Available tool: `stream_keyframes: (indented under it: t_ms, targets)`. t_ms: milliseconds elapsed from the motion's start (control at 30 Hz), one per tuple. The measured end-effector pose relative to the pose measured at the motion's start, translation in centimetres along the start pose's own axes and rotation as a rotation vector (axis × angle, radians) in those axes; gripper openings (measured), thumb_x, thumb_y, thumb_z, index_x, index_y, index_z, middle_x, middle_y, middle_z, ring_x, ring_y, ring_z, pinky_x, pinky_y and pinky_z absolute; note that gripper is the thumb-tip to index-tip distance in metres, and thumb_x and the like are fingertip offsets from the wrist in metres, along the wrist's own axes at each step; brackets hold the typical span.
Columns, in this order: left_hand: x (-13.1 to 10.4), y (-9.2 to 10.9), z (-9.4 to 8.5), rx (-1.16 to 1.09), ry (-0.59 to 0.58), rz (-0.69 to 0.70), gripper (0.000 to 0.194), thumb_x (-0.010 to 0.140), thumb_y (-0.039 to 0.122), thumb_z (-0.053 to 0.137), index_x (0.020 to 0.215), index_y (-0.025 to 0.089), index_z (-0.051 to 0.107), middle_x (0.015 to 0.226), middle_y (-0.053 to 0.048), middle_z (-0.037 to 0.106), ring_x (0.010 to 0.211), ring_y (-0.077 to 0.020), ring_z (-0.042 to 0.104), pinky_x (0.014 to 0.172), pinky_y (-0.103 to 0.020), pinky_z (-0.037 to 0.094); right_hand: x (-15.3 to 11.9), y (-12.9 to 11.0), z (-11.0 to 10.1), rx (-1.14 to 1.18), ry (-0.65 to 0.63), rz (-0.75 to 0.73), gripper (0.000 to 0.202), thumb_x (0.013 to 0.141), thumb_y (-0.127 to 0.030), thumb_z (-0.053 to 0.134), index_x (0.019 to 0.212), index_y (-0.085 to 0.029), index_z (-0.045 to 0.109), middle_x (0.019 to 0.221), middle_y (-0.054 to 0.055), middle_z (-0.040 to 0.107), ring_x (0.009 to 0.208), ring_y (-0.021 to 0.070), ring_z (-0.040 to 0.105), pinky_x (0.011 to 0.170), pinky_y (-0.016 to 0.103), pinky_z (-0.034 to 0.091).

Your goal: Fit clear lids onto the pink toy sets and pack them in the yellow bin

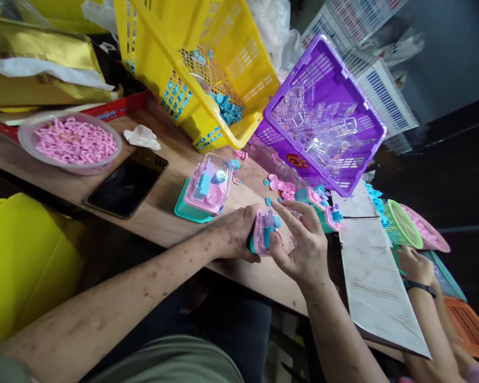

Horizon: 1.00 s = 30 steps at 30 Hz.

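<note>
Near the table's front edge, my left hand (242, 231) is wrapped round a small toy box (269, 230) with a teal base and a pink top bearing blue and lilac pieces. My right hand (305, 242) grips a clear plastic cover (290, 240) at the box's right side, thumb in front and fingers arched over it. The cover is partly hidden by the fingers. A similar toy box (203, 189) stands to the left under a clear cover. Beyond my right hand are more teal and pink boxes (323, 207) with small parts on top.
Pink pieces (281, 186) lie loose behind my hands. A yellow basket (207, 101) of blue parts and a purple basket (369, 125) of clear covers stand behind. At left are a phone (126, 182) and a bowl (27, 141) of pink pieces. Another person's hand (415, 266) is at right.
</note>
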State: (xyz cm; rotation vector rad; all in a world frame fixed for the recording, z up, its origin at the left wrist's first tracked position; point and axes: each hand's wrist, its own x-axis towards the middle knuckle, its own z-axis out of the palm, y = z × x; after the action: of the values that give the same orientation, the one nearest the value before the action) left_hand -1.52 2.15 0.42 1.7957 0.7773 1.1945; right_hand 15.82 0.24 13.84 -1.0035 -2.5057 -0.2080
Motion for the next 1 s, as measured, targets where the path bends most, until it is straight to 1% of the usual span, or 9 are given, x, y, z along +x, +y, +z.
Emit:
stream_keyframes:
  t_ms: [100,200,300,400,567,733,867,1000]
  targets:
    - [0.0,0.2,-0.1,0.097,-0.014,-0.021,0.121,0.057,0.034,0.106,0.157,0.021,0.039,0.148,-0.021,0.064,0.139,-0.0475,0.066,0.116,-0.064,0.058,-0.1,0.0,0.2,0.005,-0.009,0.026,0.065,0.102,-0.027,0.068,0.166,-0.038,0.06,0.143,0.012,0.066,0.13,0.0351,0.07,0.11,0.057,0.063]
    - [0.0,0.4,-0.1,0.159,-0.019,-0.033,0.124,0.055,0.037,0.108,0.156,0.02,0.038,0.147,-0.022,0.065,0.138,-0.0486,0.068,0.115,-0.065,0.059,-0.2,0.1,0.3,0.002,-0.023,0.052,0.062,0.103,-0.029,0.066,0.164,-0.035,0.062,0.144,0.012,0.067,0.131,0.0343,0.07,0.111,0.056,0.063]
    - [0.0,0.6,-0.2,0.179,-0.033,-0.038,0.123,0.057,0.037,0.108,0.155,0.02,0.037,0.147,-0.021,0.065,0.137,-0.0473,0.069,0.115,-0.063,0.059,-0.1,0.3,0.3,-0.003,-0.028,0.061,0.057,0.102,-0.028,0.066,0.159,-0.032,0.067,0.142,0.013,0.068,0.13,0.0339,0.071,0.112,0.055,0.063]
    - [0.0,0.9,-0.3,0.194,-0.047,-0.072,0.12,0.058,0.037,0.108,0.154,0.018,0.039,0.147,-0.022,0.066,0.139,-0.0466,0.068,0.117,-0.062,0.059,0.0,0.5,0.1,0.002,-0.047,0.061,0.053,0.101,-0.028,0.067,0.154,-0.029,0.071,0.138,0.013,0.071,0.127,0.0339,0.073,0.109,0.056,0.064]
    - [0.1,1.5,-0.3,0.238,-0.071,-0.141,0.117,0.057,0.038,0.109,0.151,0.016,0.042,0.147,-0.024,0.065,0.14,-0.0476,0.067,0.118,-0.061,0.058,-0.2,0.5,-0.2,0.02,-0.061,0.06,0.053,0.101,-0.028,0.066,0.154,-0.029,0.07,0.139,0.014,0.071,0.125,0.0339,0.073,0.108,0.056,0.064]
    - [0.0,1.7,-0.2,0.237,-0.091,-0.139,0.113,0.057,0.035,0.108,0.148,0.013,0.044,0.145,-0.025,0.065,0.139,-0.0476,0.067,0.119,-0.061,0.057,-0.3,0.3,-0.4,0.032,-0.088,0.074,0.053,0.101,-0.028,0.065,0.154,-0.028,0.071,0.136,0.014,0.072,0.125,0.0339,0.074,0.108,0.056,0.064]
    - [0.1,1.5,0.0,0.207,-0.066,-0.127,0.11,0.056,0.037,0.108,0.145,0.017,0.047,0.142,-0.023,0.067,0.134,-0.0485,0.069,0.114,-0.064,0.059,-0.1,0.1,-0.5,0.021,-0.101,0.097,0.054,0.099,-0.028,0.067,0.152,-0.028,0.072,0.136,0.014,0.071,0.125,0.0341,0.074,0.108,0.055,0.065]
    - [0.1,1.1,0.2,0.228,-0.047,-0.118,0.108,0.054,0.037,0.108,0.142,0.018,0.048,0.138,-0.021,0.068,0.131,-0.0487,0.07,0.112,-0.063,0.06,-0.2,0.2,-0.5,0.015,-0.112,0.13,0.052,0.1,-0.031,0.066,0.151,-0.027,0.073,0.137,0.014,0.072,0.125,0.0345,0.074,0.109,0.057,0.065]
